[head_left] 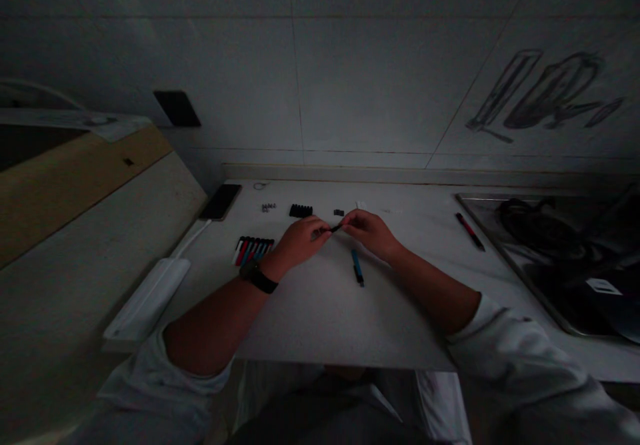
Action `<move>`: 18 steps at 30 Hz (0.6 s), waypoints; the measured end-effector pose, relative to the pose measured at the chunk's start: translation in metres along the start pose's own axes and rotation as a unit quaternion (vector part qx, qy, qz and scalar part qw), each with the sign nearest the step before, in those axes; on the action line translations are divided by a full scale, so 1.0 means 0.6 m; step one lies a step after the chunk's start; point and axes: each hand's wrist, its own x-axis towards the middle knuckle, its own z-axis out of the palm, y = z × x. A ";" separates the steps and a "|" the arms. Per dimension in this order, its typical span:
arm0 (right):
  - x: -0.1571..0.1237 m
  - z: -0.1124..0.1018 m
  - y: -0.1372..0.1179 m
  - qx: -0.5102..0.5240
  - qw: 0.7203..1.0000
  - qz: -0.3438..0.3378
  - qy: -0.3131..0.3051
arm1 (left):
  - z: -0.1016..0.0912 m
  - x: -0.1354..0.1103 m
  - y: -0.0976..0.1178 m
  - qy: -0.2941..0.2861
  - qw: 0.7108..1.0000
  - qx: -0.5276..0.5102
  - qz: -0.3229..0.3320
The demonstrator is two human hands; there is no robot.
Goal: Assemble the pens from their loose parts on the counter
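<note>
Two bare hands meet over the middle of a smooth, pale countertop in dim light. The thumb and fingers of the left hand [303, 237] pinch one end of a short, slender black piece [336, 228], and the right hand's [370, 230] fingertips close on its other end. Just nearer the front edge lies a slim blue pen barrel [358, 268] with a black clip. Toward the back edge sit a cluster of tiny, shiny bits [269, 207], a tight row of black rounded tubes [301, 210] and a small group of dark pieces [339, 212]. Beside the left forearm, slender white, red and blue barrels with black ends [254, 250] lie side by side. A flat, glossy phone [221, 202] rests at the back left corner; a red-and-black pen [470, 232] lies near the right side, by a metal-rimmed recess [523, 277].
</note>
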 end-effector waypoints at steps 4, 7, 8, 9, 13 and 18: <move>0.011 -0.022 -0.003 -0.017 0.999 -0.015 0.030 | -0.001 0.000 0.000 0.021 1.000 -0.016 -0.007; 0.026 -0.064 0.008 -0.080 0.989 -0.017 0.121 | -0.003 0.001 0.000 0.051 0.998 -0.020 -0.015; 0.031 -0.080 0.014 -0.120 0.982 -0.015 0.145 | -0.003 0.001 -0.001 0.061 0.998 -0.021 -0.018; 0.034 -0.096 0.022 -0.167 0.973 -0.012 0.160 | -0.004 0.001 -0.001 0.070 0.997 -0.023 -0.019; 0.036 -0.138 0.054 -0.341 0.933 0.021 0.111 | -0.003 0.000 -0.002 0.083 0.996 -0.025 -0.007; 0.031 -0.141 0.085 -0.457 0.888 0.052 0.014 | -0.003 -0.003 -0.002 0.069 0.997 -0.016 0.003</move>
